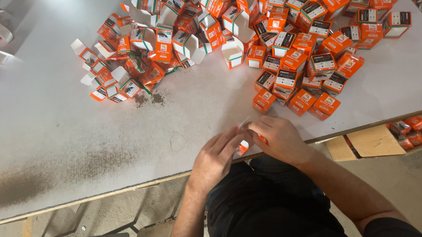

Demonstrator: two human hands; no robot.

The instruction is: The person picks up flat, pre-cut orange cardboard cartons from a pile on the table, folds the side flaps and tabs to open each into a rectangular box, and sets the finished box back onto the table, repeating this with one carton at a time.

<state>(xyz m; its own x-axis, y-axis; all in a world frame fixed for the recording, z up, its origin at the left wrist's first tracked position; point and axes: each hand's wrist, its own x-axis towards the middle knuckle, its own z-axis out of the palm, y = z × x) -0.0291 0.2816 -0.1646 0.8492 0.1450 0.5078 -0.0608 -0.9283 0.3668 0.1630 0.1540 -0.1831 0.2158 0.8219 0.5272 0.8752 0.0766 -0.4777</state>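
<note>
Small orange-and-white box (242, 148), held at the near edge of the white tabletop (57, 138), mostly hidden between both hands. Left hand (217, 158): grip closed around the box from the left, fingers curled over its top. Right hand (279, 139): grip pinched narrow on the box's upper end, fingertips meeting those of the left hand. Beyond the grip and slightly right: heap of closed orange boxes (307, 59), packed close, some stacked, nearest ones just past the right hand. Beyond the grip and left: pile of open boxes (143, 46), flaps up, white insides showing, lying at all angles. Between that pile and the grip: two small patches of dark dust (147, 99). Far left of the grip: broad dark smear (49, 178) on the tabletop. Right of the grip, below tabletop level: cardboard sheet (371, 143) and more orange boxes (414, 127).
</note>
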